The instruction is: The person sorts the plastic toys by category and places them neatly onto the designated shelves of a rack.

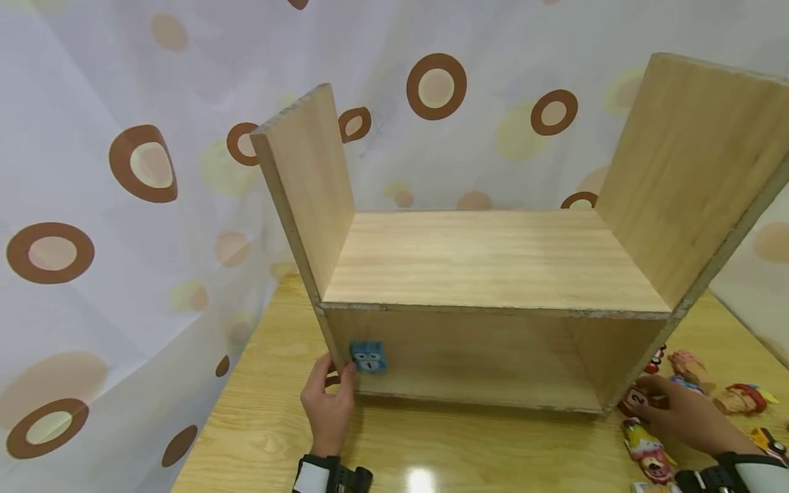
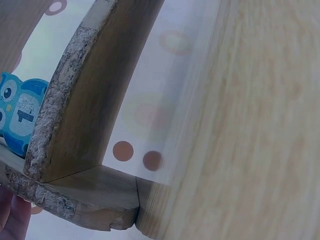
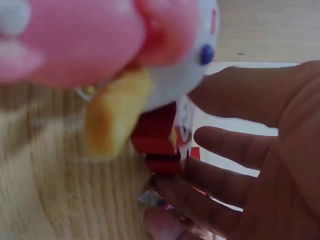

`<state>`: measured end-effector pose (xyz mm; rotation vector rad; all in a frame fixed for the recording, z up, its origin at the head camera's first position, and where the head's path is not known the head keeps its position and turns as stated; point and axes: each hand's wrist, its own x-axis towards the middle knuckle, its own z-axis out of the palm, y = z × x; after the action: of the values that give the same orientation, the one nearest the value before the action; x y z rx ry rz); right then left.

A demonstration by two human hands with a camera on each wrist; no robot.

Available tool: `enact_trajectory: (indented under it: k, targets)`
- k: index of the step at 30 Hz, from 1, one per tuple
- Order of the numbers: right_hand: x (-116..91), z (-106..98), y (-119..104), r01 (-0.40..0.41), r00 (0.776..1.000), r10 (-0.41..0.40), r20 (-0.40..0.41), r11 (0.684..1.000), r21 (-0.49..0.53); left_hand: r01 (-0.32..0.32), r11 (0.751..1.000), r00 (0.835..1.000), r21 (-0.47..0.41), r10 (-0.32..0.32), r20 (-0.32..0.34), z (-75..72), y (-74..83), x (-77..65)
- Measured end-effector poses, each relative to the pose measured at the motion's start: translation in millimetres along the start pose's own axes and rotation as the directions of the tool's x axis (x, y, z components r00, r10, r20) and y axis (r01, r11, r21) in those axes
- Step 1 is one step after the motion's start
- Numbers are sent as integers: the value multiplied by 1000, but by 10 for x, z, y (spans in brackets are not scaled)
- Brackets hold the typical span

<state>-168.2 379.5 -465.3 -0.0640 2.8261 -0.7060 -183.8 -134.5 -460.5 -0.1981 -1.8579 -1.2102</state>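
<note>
A wooden shelf unit [image 1: 493, 260] stands on the yellow wooden table [image 1: 431, 445]. A blue owl block [image 1: 368, 357] marked 1 sits inside the lower compartment at its left end, and shows past the chipped panel edge [image 2: 65, 100] as the owl block [image 2: 17, 115]. My left hand [image 1: 333, 375] grips the bottom of the shelf's left side panel, thumb inside and fingers outside; only a fingertip [image 2: 10, 215] shows in the left wrist view. My right hand [image 1: 641, 397] holds a red block [image 1: 635, 400] by the shelf's lower right corner. Up close, the right hand [image 3: 175, 180] has its fingers around the red block [image 3: 162, 145].
Several small toys lie on the table at the right: a pink-and-white figure [image 1: 647, 452], seen blurred close to the camera [image 3: 100, 45], a red-and-yellow figure [image 1: 742, 398] and a pinkish one [image 1: 687, 366]. A spotted curtain [image 1: 123, 171] hangs behind and to the left.
</note>
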Motion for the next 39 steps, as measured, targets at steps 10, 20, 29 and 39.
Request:
enact_trajectory:
  k: [10,20,29,39]
  targets:
    - [81,-11,4,69,995,-70,73,998,10,-3,999,1000,35,4,-3,45,-197,-50]
    - [125,17,24,140,989,-139,50,990,-12,-1,1000,1000,27,0,11,50,-324,-90]
    - [131,-43,53,66,998,-65,-17,998,14,-16,999,1000,44,15,7,93,-304,-44]
    - [54,-1,16,-16,999,20,-45,995,95,42,998,999,41,-42,10,33,-299,-93]
